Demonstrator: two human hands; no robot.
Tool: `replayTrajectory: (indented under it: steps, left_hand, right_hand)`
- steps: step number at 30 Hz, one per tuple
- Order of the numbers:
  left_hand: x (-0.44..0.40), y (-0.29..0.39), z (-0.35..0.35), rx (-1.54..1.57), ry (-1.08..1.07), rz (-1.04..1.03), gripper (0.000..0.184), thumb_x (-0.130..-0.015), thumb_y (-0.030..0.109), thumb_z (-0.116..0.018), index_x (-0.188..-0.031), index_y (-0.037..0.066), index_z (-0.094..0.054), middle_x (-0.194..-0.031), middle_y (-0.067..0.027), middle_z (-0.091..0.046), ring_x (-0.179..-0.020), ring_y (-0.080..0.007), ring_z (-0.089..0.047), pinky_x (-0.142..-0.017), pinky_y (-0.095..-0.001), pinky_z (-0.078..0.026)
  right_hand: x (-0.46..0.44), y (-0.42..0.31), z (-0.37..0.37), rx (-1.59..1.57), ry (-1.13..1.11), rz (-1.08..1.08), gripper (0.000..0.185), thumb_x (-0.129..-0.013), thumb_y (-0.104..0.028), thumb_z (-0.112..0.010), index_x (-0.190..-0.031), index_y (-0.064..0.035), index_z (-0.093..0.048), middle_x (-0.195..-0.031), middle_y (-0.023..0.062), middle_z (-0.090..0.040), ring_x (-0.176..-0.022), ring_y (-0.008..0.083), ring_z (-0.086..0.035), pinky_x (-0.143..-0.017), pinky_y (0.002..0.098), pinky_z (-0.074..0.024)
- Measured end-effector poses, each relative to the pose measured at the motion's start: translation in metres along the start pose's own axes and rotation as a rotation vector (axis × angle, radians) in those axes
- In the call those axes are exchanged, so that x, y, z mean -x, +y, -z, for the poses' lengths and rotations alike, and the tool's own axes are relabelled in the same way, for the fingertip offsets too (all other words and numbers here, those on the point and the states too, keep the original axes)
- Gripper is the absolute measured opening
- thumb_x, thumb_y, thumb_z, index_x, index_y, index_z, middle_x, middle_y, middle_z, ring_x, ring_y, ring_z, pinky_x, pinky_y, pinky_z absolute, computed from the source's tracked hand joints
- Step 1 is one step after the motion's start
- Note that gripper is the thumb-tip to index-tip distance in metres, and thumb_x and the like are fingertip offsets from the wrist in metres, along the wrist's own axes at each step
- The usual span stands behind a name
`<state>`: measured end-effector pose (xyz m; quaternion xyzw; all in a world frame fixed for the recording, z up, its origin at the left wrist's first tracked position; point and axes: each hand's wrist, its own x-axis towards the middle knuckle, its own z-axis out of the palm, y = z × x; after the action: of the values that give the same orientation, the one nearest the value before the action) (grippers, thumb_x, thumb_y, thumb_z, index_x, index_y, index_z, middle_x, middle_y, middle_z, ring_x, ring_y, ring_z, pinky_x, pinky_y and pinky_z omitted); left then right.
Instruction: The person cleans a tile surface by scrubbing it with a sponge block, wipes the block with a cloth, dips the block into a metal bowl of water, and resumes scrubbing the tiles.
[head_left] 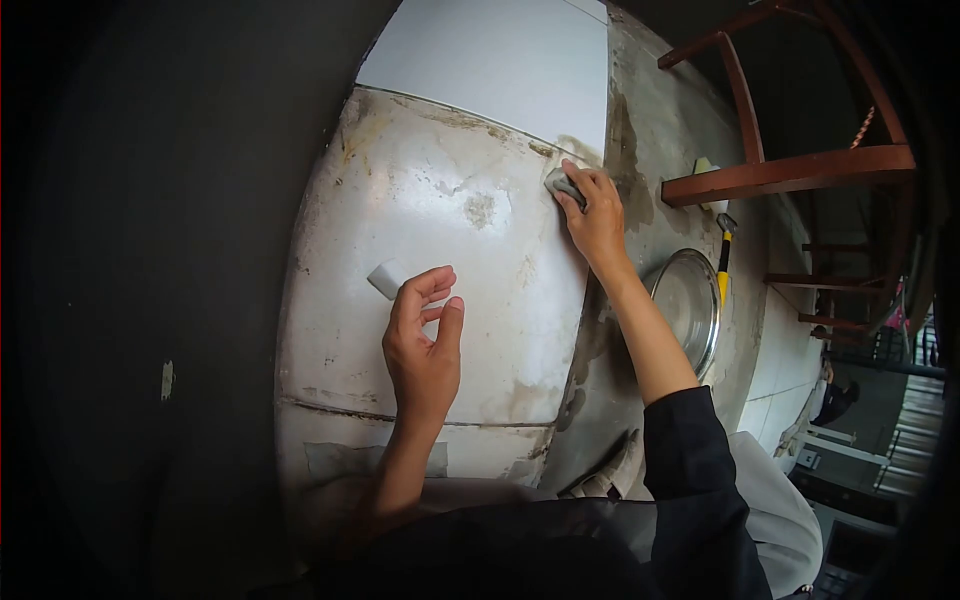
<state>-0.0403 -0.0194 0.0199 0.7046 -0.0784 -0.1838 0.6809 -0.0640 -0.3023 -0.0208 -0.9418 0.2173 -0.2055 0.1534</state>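
My right hand [599, 217] grips a small grey sponge [565, 187] and presses it on the stained white tile [470, 330], close to its upper right corner. My left hand [425, 335] is raised over the same tile with fingers bent and thumb apart; nothing shows in it. Just beyond its fingers a small white block [384, 279], like a piece of sponge, lies on the tile. Brown and grey marks spread over the tile's surface and along its joints.
A cleaner white tile [490, 60] adjoins above. Right of the tiles, a metal basin [712, 330] stands on wet concrete [640, 130], beside a yellow-and-black handled tool [724, 262]. A reddish-brown frame [790, 176] stands at the upper right, a dark surface [150, 250] at the left.
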Motion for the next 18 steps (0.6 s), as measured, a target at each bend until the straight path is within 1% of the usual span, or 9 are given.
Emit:
replayTrajectory:
  steps: [2,3,5,8,9,12,16,17,18]
  left_hand:
    - [0.002,0.002,-0.001,0.01,-0.022,0.042,0.025,-0.092,0.002,-0.059,-0.117,0.001,-0.06,-0.114,-0.0109,-0.067,-0.105,-0.0191,-0.063,-0.089,-0.0313,-0.049]
    - [0.003,0.002,-0.001,0.015,-0.032,0.064,0.025,-0.093,0.003,-0.059,-0.118,0.001,-0.06,-0.115,-0.0108,-0.067,-0.106,-0.0182,-0.062,-0.091,-0.0307,-0.047]
    - [0.005,0.002,0.0,0.009,-0.038,0.049,0.025,-0.093,0.003,-0.059,-0.118,0.001,-0.06,-0.115,-0.0106,-0.067,-0.106,-0.0182,-0.062,-0.091,-0.0306,-0.047]
    - [0.006,0.002,0.002,0.024,-0.035,0.059,0.024,-0.093,0.003,-0.059,-0.117,0.001,-0.06,-0.114,-0.0104,-0.067,-0.106,-0.0183,-0.062,-0.091,-0.0306,-0.047]
    - [0.003,0.003,0.003,0.031,-0.029,0.06,0.024,-0.093,0.003,-0.059,-0.117,0.001,-0.06,-0.114,-0.0103,-0.067,-0.106,-0.0184,-0.062,-0.091,-0.0305,-0.047]
    - [-0.001,0.0,0.0,-0.005,0.001,0.013,0.024,-0.09,0.001,-0.06,-0.114,0.002,-0.061,-0.113,-0.0108,-0.068,-0.103,-0.0211,-0.065,-0.084,-0.0329,-0.053]
    - [0.005,-0.005,0.0,-0.025,-0.019,-0.001,0.024,-0.09,0.001,-0.06,-0.114,0.002,-0.061,-0.113,-0.011,-0.068,-0.103,-0.0212,-0.065,-0.084,-0.033,-0.053]
    - [0.006,-0.004,0.0,-0.023,-0.022,0.005,0.024,-0.09,0.001,-0.06,-0.114,0.002,-0.061,-0.113,-0.0111,-0.068,-0.103,-0.0212,-0.065,-0.084,-0.033,-0.053]
    - [0.006,-0.003,0.0,-0.016,-0.024,0.009,0.024,-0.09,0.002,-0.06,-0.114,0.002,-0.061,-0.114,-0.0111,-0.068,-0.102,-0.0212,-0.065,-0.084,-0.0329,-0.053]
  right_hand:
    - [-0.007,0.01,-0.003,0.027,0.025,0.061,0.042,-0.078,-0.008,-0.075,-0.119,-0.0095,-0.068,-0.102,0.0149,-0.064,-0.098,0.0326,-0.06,-0.086,0.0407,-0.0493]
    - [-0.017,0.014,-0.005,0.054,0.039,0.038,0.042,-0.079,-0.008,-0.075,-0.12,-0.0108,-0.068,-0.103,0.0138,-0.064,-0.098,0.0317,-0.061,-0.086,0.0397,-0.0494]
    - [-0.038,0.02,-0.011,0.105,0.064,-0.002,0.043,-0.08,-0.009,-0.075,-0.123,-0.0134,-0.068,-0.104,0.0118,-0.065,-0.099,0.03,-0.062,-0.086,0.0378,-0.0496]
    - [-0.025,0.01,-0.006,0.048,0.037,-0.066,0.043,-0.08,-0.009,-0.075,-0.122,-0.0135,-0.068,-0.104,0.0119,-0.065,-0.1,0.0299,-0.062,-0.088,0.0378,-0.0494]
    - [-0.014,0.01,-0.004,0.067,0.031,-0.006,0.043,-0.08,-0.009,-0.075,-0.122,-0.0133,-0.068,-0.103,0.0122,-0.066,-0.101,0.0301,-0.062,-0.089,0.0377,-0.0494]
    - [-0.01,0.015,-0.001,0.043,0.014,0.096,0.042,-0.08,-0.009,-0.075,-0.121,-0.0128,-0.068,-0.104,0.0123,-0.066,-0.101,0.0304,-0.062,-0.089,0.0381,-0.0492]
    - [-0.042,0.021,-0.01,0.102,0.055,0.019,0.041,-0.08,-0.01,-0.075,-0.12,-0.0115,-0.068,-0.104,0.0122,-0.065,-0.101,0.0313,-0.062,-0.089,0.0385,-0.0491]
    - [-0.04,0.019,-0.012,0.088,0.079,0.002,0.042,-0.077,-0.007,-0.076,-0.118,-0.0094,-0.069,-0.102,0.0146,-0.064,-0.098,0.0319,-0.06,-0.088,0.0397,-0.0494]
    - [-0.033,0.017,-0.01,0.071,0.058,0.018,0.042,-0.077,-0.007,-0.076,-0.118,-0.0095,-0.069,-0.102,0.0146,-0.064,-0.098,0.0319,-0.06,-0.088,0.0398,-0.0494]
